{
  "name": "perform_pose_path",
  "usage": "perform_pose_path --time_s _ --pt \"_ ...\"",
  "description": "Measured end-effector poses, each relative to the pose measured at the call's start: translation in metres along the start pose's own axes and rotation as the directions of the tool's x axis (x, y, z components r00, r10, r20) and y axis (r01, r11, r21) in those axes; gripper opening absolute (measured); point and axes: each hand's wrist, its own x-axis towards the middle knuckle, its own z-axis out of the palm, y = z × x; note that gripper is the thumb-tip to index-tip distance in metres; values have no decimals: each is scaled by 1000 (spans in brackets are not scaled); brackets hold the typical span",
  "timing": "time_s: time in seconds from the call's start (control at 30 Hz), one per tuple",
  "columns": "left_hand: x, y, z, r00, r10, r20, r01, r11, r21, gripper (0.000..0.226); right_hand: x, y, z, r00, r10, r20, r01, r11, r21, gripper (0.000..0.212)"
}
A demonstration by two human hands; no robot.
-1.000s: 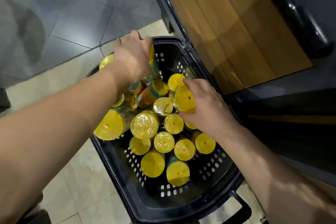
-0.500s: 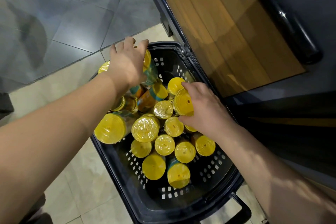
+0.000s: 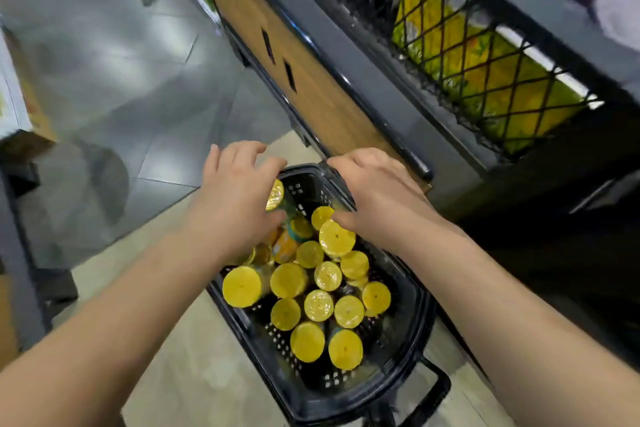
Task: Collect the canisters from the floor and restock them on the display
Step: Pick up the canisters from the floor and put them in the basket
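Black perforated plastic forms the basket (image 3: 408, 340), which stands on beige floor tiles (image 3: 194, 357) with its handle nearest the viewer. Inside it are the canisters (image 3: 306, 341), yellow-lidded, packed upright or leaning and touching one another. Over the far half of the basket, the left hand (image 3: 235, 201) curls fingers and thumb round a tilted canister (image 3: 276, 194), whose lid shows between them. The right hand (image 3: 377, 198) arches over the far rim. Its thumb touches the edge of a raised lid (image 3: 336, 237), but whether the fingers close on that canister cannot be told. Beyond, just beside the basket, stands the display (image 3: 322, 104), wood-faced with dark trim. Farther on, a mesh bin (image 3: 485, 80) holds yellow packs.
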Motion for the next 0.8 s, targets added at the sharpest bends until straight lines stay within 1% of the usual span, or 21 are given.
perform_pose_path --time_s 0.03,0.1,0.2,0.27,0.33,0.5,0.57,0.67,0.73,0.8 --pt "-8 6 -20 999 14 -34 -14 1000 2 74 -5 -6 -22 1000 -19 -13 19 999 -46 60" --pt "-24 18 -64 995 36 -88 -34 999 19 74 -18 -19 -69 999 -38 10 39 987 -159 58" --pt "-41 40 -137 994 50 -97 -44 997 59 74 -49 -38 -143 1000 -17 0 16 970 -243 56" --pt "-55 57 -182 989 91 -115 -81 993 88 74 -77 -49 -186 998 -16 -63 -1 964 -267 58" --pt "-71 74 -227 977 136 -165 -119 987 107 74 -106 -63 -228 993 7 -119 -39 962 -269 61" --pt "-101 105 -320 930 259 -261 -230 964 137 76 -182 -96 -319 963 82 -257 -146 959 -243 55" --pt "-114 116 -343 899 323 -295 -288 945 156 76 -213 -110 -345 937 132 -325 -215 948 -235 54" --pt "-128 135 -373 825 447 -346 -414 895 169 76 -248 -132 -377 875 205 -438 -334 911 -243 54" --pt "-138 146 -391 793 523 -312 -484 852 198 77 -271 -146 -388 827 268 -494 -418 881 -222 57" --pt "-148 156 -403 746 595 -298 -562 803 196 76 -297 -156 -390 768 349 -538 -506 845 -174 60"
